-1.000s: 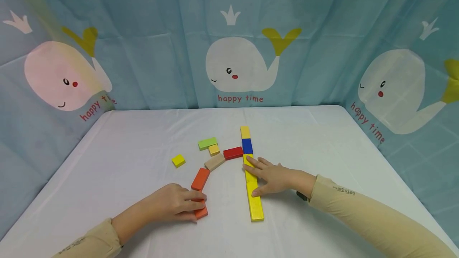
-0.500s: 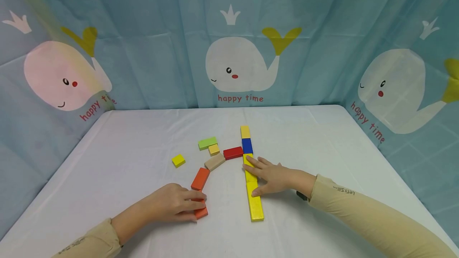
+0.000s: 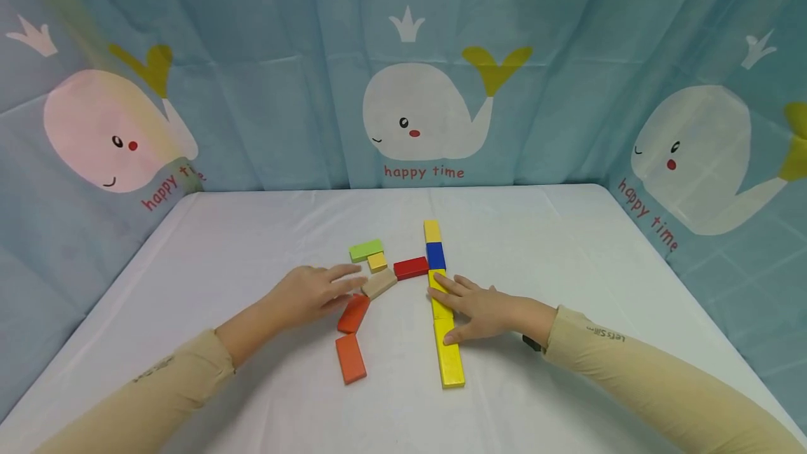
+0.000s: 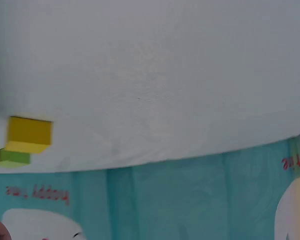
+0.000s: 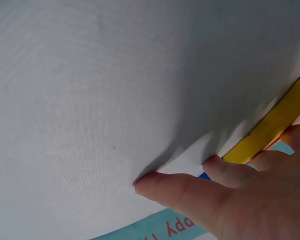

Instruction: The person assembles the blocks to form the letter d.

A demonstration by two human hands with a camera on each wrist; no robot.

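Note:
In the head view my left hand (image 3: 309,294) reaches over the left part of the layout, fingers extended, holding nothing visible. Its fingertips overlap the edge of a tan wooden block (image 3: 381,284) and come close above an orange block (image 3: 354,314). The small yellow block (image 4: 30,133) shows in the left wrist view, but the hand hides it from the head camera. A second orange block (image 3: 350,359) lies nearer me. My right hand (image 3: 476,308) rests with spread fingers on two long yellow blocks, the far one (image 3: 443,307) and the near one (image 3: 450,363), set end to end.
Beyond the yellow pair, a blue block (image 3: 436,256) and a pale yellow block (image 3: 431,231) continue the straight row. A red block (image 3: 411,268) meets the row from the left. Behind the tan block lie a small yellow cube-like block (image 3: 377,262) and a green block (image 3: 366,251).
My left hand has let go of the near orange block and moved away from me, up to the tan block. The right hand has stayed on the yellow blocks.

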